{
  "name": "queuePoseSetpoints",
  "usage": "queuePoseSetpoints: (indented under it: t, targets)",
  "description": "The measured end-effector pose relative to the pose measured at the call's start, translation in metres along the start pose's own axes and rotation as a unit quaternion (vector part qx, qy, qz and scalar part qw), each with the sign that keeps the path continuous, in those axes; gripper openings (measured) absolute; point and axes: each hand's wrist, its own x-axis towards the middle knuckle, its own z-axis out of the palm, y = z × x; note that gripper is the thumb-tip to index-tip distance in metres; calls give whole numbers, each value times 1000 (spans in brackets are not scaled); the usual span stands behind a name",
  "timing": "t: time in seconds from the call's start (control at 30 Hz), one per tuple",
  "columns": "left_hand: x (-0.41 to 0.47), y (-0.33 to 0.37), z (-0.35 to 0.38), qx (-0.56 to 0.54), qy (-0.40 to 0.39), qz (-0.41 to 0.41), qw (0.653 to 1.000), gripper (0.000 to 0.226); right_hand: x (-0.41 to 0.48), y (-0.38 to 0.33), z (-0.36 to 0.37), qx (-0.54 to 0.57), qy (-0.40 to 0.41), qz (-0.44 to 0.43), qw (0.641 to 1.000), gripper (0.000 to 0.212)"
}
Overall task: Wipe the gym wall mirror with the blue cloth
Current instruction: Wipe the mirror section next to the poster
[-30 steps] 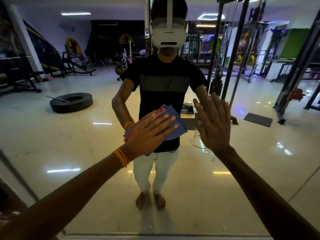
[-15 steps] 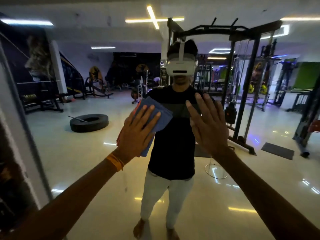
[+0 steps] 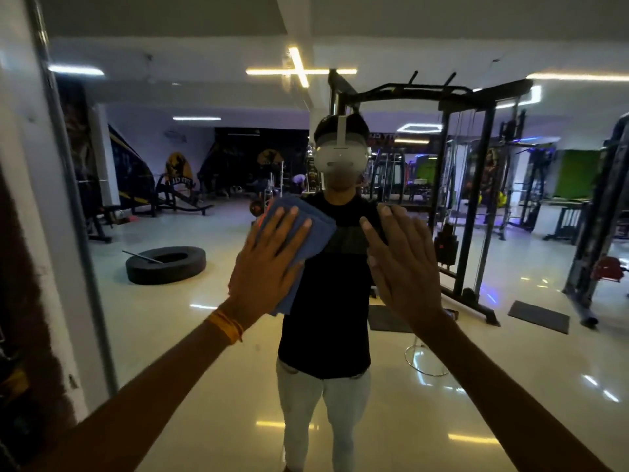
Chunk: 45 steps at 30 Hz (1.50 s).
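Observation:
The wall mirror (image 3: 510, 352) fills the view and reflects the gym and a person in a black shirt. My left hand (image 3: 269, 264), with an orange band at the wrist, presses the folded blue cloth (image 3: 315, 229) flat against the glass with straight fingers, at the height of the reflected chest. The cloth shows above and below the hand; its middle is hidden by the palm. My right hand (image 3: 403, 264) lies flat on the mirror just to the right of the cloth, fingers straight and together, holding nothing.
The mirror's left frame edge (image 3: 64, 199) runs down the left side, with a white and brown wall beside it. Reflected in the glass are a tyre (image 3: 166, 264) on the glossy floor and a black cable rack (image 3: 476, 199).
Both hands slid upward on the mirror, from the reflected waist to the chest. The cloth went up with my left hand. The view tilted up, showing more ceiling.

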Motion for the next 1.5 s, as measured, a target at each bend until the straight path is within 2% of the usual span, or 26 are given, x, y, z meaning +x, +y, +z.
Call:
queuePoseSetpoints:
  t: [0.13,0.2,0.23,0.27,0.37,0.4,0.43,0.53,0.6,0.67,0.7,0.77,0.83,0.87,0.93,1.03,1.13,1.2,1.3,1.37,1.4,1.43,1.5]
  targets:
    - [66,-78,-44,-26,119,-152,981,62,41,-2,2,-18,26,8,999,53]
    - [85,-90,-56,-61,146,-218,963,63,67,-6,6,-14,34,37,999,51]
    - [86,-85,-54,-55,140,-224,963,63,78,-10,8,-13,40,60,997,50]
    - [80,-76,-48,-35,119,-195,973,64,86,-15,11,-15,46,83,995,50]
    - [56,-71,-39,9,40,-5,999,63,93,-26,16,-21,48,118,992,53]
    - [60,-87,-45,12,47,4,999,63,93,-26,15,-22,42,115,992,53]
    - [70,-108,-55,9,69,-26,997,63,91,-23,13,-23,35,108,993,54]
    - [109,-176,-93,-26,146,-196,969,71,90,-14,2,-38,11,80,996,54]
    - [127,-197,-108,-32,168,-239,956,74,91,-12,-1,-45,5,82,996,55]
    - [131,-179,-101,-28,161,-210,964,71,93,-16,1,-39,7,96,995,58]
    - [127,-158,-91,-36,143,-170,974,68,95,-21,3,-30,9,101,994,60]
    - [110,-113,-65,-15,79,-41,996,66,97,-36,9,-14,7,106,994,59]
    - [93,-91,-49,37,36,64,997,64,98,-47,11,2,2,120,993,56]
    - [94,-99,-51,48,32,91,994,64,98,-50,11,7,3,124,992,56]
    - [112,-128,-66,50,57,66,995,65,97,-47,9,0,6,116,993,54]
    - [149,-168,-95,7,83,-48,995,66,94,-39,9,-12,2,101,995,54]
    - [152,-146,-90,2,95,-90,991,65,92,-43,14,-12,6,115,993,55]
    - [115,-107,-67,12,76,-33,996,66,88,-48,18,-6,7,134,991,56]
    - [32,-67,-35,31,-8,122,992,62,70,-63,19,15,5,149,989,57]
    - [5,-71,-35,56,-47,202,977,62,52,-70,16,22,-10,153,988,57]
    - [8,-82,-40,72,-42,224,971,63,43,-70,15,18,-18,150,988,56]
    - [18,-96,-47,83,-22,222,971,63,36,-68,16,6,-27,145,989,56]
    - [49,-125,-68,68,30,134,988,59,26,-61,17,-35,-44,140,989,67]
